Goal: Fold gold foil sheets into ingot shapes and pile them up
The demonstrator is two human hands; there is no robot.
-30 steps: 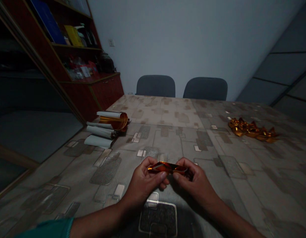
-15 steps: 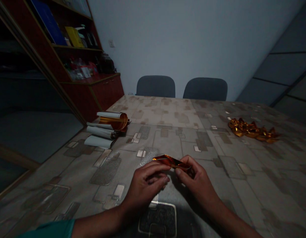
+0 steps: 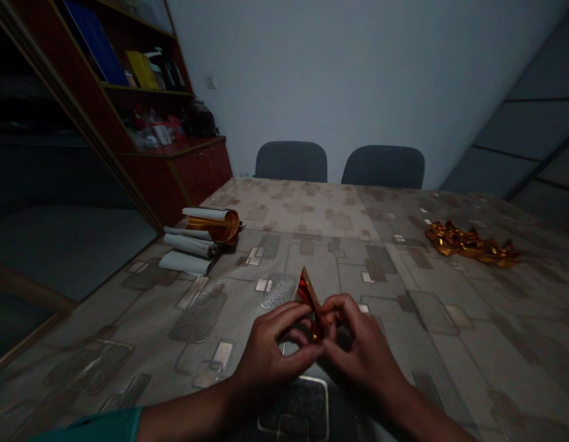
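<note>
- Head view, looking down over a patterned surface (image 3: 307, 215): left hand (image 3: 275, 344) and right hand (image 3: 362, 347) come together near the lower middle, around a folded foil piece (image 3: 308, 293), shiny and orange-gold.
- The foil piece stands on end between the fingertips, its narrow point up and tilted a little to the left, its lower end partly hidden by fingers.
- The right hand's grip is clamped on the foil piece, pinching it low on its right side. The left hand's index finger lies against the left face, its thumb lower down with a gap between; whether that grip is clamped, I cannot tell.
- For good handling, my judgement is that the right pinch should be steady but light, since the foil looks thin and likely to dent. The left fingertips would best press along existing creases, evenly and slowly, without pulling sideways, which could tear a corner or skew the point.
- Far left on the surface lie curled sheets (image 3: 185, 262), grey-white outside with gold showing inside. Far right, a cluster of gold foil shapes (image 3: 468, 244) rests well apart from both hands.
</note>
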